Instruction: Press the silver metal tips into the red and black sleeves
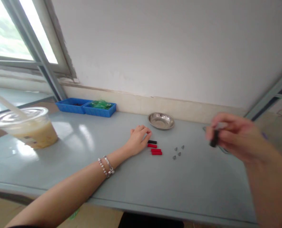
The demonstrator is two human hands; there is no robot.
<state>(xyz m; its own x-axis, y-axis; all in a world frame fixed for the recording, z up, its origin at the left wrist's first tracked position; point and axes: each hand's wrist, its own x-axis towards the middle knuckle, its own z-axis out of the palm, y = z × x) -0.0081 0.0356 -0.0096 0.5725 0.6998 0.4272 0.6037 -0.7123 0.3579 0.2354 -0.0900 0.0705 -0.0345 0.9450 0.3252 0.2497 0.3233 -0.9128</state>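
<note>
My left hand (139, 141) rests on the grey table, its fingers loosely bent and apart, holding nothing that I can see. Just beside its fingertips lie a small black cylinder (152, 142) and a red cylinder (152, 146); whether the thumb touches them I cannot tell. Two more red cylinders (156, 151) lie side by side a little nearer. Raised above the table's right side, my right hand (236, 136) pinches a short black cylinder (214, 138), blurred by motion. Something whitish shows between those fingers. Several small grey, drop-shaped pieces (179, 154) lie between the hands.
A round metal dish (161, 121) stands near the wall. Two blue trays (100, 111) sit at the back left, one with green pieces inside. A lidded plastic cup (33, 131) with a straw stands at far left. A metal-edged object (224, 151) is partly hidden behind my right hand.
</note>
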